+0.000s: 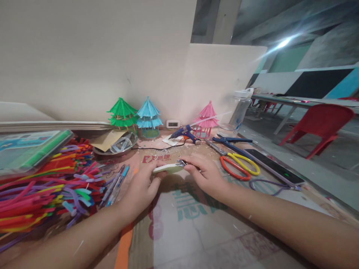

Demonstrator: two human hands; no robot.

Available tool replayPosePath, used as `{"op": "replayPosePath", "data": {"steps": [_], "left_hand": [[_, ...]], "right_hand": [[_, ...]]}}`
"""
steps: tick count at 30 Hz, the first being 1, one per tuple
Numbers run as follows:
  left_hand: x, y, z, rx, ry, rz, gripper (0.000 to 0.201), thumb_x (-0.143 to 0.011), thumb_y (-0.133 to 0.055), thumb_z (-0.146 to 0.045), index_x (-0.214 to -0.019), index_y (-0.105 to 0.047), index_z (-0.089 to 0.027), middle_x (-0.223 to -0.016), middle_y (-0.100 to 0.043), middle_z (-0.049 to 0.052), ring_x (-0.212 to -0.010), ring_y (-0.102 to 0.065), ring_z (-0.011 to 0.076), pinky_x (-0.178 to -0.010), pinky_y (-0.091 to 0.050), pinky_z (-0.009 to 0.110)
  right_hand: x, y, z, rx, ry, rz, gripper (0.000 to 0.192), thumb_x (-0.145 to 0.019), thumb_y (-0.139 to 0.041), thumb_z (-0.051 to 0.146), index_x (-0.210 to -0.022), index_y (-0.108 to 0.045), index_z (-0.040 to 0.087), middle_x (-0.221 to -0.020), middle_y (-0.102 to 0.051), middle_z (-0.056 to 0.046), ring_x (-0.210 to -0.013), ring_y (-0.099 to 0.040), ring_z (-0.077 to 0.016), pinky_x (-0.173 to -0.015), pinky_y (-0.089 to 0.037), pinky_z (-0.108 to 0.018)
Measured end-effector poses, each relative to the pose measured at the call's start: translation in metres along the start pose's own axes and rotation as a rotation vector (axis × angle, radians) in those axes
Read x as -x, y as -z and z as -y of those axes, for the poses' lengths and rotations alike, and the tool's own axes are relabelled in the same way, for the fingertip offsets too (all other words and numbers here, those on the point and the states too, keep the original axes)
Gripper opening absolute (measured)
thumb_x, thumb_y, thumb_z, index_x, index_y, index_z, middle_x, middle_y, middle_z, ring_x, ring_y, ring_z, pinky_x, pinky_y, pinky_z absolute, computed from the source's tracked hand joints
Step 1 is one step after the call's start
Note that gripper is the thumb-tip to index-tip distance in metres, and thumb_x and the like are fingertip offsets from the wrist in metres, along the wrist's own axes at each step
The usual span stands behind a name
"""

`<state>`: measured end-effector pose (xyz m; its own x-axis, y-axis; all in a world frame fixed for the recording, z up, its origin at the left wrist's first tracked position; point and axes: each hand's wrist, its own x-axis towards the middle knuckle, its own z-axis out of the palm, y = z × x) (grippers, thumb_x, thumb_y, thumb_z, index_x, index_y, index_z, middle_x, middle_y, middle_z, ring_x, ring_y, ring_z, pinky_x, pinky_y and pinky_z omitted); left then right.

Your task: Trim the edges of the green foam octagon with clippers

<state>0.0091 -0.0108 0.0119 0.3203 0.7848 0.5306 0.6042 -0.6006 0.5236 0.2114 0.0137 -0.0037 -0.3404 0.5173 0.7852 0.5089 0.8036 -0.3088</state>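
My left hand and my right hand meet over a flat pale green-white piece held just above the cardboard-covered table. The left fingers pinch its left end; the right fingers press on its right end, where a small metal bit shows. What that bit is I cannot tell. Behind the hands stand three small paper pagodas: green, blue and pink.
A heap of coloured pipe cleaners and some pens lie at the left. A blue glue gun, orange-yellow scissors, blue pliers, a phone, a metal dish and a bottle lie around. Red chair right.
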Motion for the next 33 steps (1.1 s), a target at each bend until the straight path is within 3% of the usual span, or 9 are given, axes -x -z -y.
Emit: {"op": "replayPosePath", "data": {"steps": [4, 10, 33], "left_hand": [[0.002, -0.002, 0.006, 0.003, -0.056, 0.015, 0.028, -0.079, -0.041, -0.008, -0.098, -0.058, -0.019, -0.097, -0.067, 0.005, -0.093, -0.061, 0.0176, -0.083, -0.049, 0.031], [0.004, -0.005, 0.013, 0.017, -0.102, 0.003, 0.033, -0.077, -0.041, -0.005, -0.1, -0.058, -0.019, -0.1, -0.066, 0.005, -0.097, -0.06, 0.0183, -0.088, -0.047, 0.036], [0.003, -0.004, 0.013, 0.0, -0.101, 0.015, 0.033, -0.075, -0.04, -0.002, -0.098, -0.058, -0.019, -0.096, -0.066, 0.004, -0.093, -0.06, 0.0176, -0.084, -0.048, 0.033]], "right_hand": [[-0.001, 0.005, 0.005, 0.092, 0.083, 0.067, 0.035, -0.096, -0.037, 0.036, -0.099, -0.066, 0.016, -0.067, -0.059, -0.004, -0.065, -0.055, -0.0167, -0.058, -0.042, -0.027], [-0.001, 0.007, 0.007, 0.145, 0.172, 0.089, 0.036, -0.096, -0.035, 0.035, -0.101, -0.066, 0.016, -0.065, -0.055, -0.003, -0.062, -0.05, -0.0154, -0.057, -0.037, -0.027], [-0.001, 0.007, 0.007, 0.141, 0.183, 0.083, 0.036, -0.096, -0.038, 0.034, -0.096, -0.067, 0.014, -0.063, -0.054, -0.003, -0.06, -0.048, -0.0147, -0.056, -0.036, -0.026]]}}
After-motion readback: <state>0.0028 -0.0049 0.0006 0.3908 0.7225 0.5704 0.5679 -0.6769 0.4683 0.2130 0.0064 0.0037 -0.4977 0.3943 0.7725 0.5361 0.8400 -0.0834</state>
